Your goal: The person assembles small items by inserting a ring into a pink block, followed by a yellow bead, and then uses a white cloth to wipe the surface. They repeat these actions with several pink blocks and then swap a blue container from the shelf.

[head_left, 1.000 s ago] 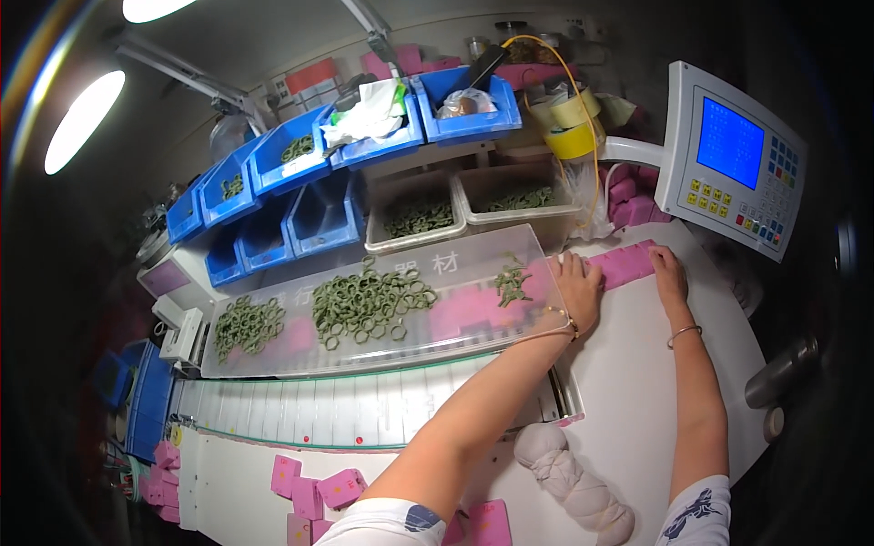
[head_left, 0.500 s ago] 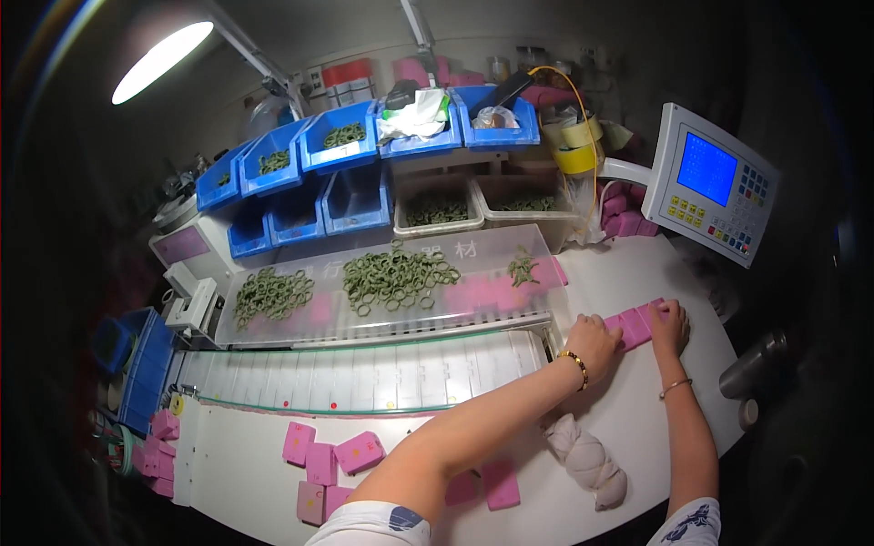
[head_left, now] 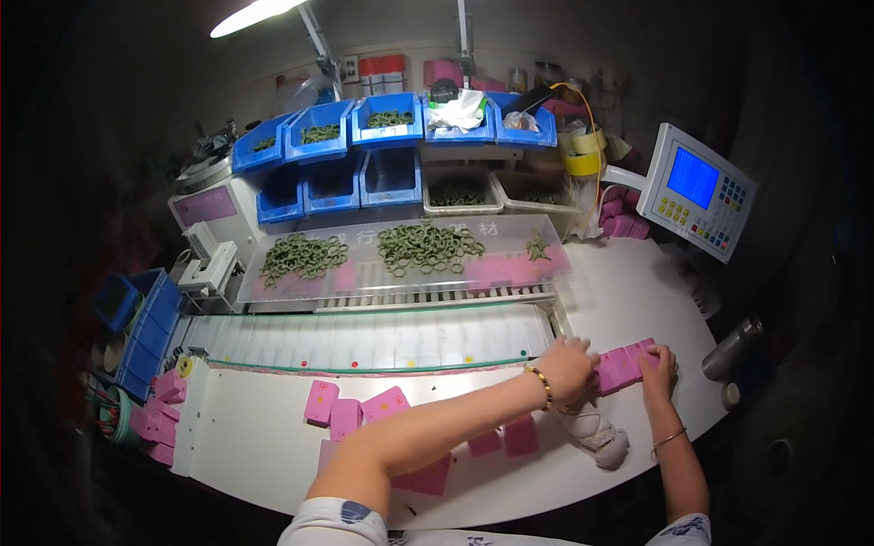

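A row of small pink blocks (head_left: pixel 621 366) lies on the white worktop at the right. My right hand (head_left: pixel 659 375) grips the block at the row's right end, fingers bent round it. My left hand (head_left: pixel 566 366) is just off the row's left end, its fingers loosely bent and apart, and I see nothing held in it. Close below the left hand, a knotted whitish cloth bundle (head_left: pixel 598 439) rests on the table. More loose pink blocks (head_left: pixel 346 419) lie around my left forearm, which partly covers some of them.
A long glass-covered tray (head_left: pixel 382 341) crosses the table. Behind it, a clear sheet (head_left: pixel 360 284) carries piles of green rings (head_left: pixel 428 247). Blue bins (head_left: pixel 390 177) stand above. A control panel (head_left: pixel 696 187) and a dark cylinder (head_left: pixel 733 348) are on the right.
The view has shifted, so the scene sits differently in it. My left hand has come off the left end of the block row, while my right hand stays at the right end.
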A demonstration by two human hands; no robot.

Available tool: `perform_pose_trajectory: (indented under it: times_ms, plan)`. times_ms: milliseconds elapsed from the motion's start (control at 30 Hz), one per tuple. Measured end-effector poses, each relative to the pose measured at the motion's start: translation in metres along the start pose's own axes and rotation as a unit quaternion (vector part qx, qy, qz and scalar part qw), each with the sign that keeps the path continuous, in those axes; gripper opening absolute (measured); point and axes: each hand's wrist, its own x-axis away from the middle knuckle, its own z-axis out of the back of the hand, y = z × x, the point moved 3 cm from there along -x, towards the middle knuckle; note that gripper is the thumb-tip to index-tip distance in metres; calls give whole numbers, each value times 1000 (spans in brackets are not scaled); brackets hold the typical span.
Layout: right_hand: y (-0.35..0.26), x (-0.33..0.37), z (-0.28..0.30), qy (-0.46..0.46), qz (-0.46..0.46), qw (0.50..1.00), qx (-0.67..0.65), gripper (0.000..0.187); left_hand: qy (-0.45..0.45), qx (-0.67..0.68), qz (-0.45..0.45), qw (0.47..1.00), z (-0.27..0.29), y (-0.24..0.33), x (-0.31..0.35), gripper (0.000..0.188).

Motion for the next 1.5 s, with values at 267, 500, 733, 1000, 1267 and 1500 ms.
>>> perform_pose_trajectory:
  times_ms: [267,500,733,1000,1267,1500]
  plan:
    - [-55,27,40,70,179,979,-60,31,328,29,145,933,168,-136,58,34]
    - [-192,71,36,-28,245,936,-249,32,228,29,355,906,189,-262,102,58]
    - [-262,103,9,-131,351,875,-306,35,134,-10,383,914,172,-261,70,63]
    - [-247,113,-9,-174,344,866,-318,30,115,-25,296,948,172,-259,50,61]
    - [-248,116,-8,-157,352,869,-310,29,318,187,198,908,199,-257,60,56]
    - [-242,108,-6,-142,316,875,-339,27,453,282,88,841,192,-168,116,41]
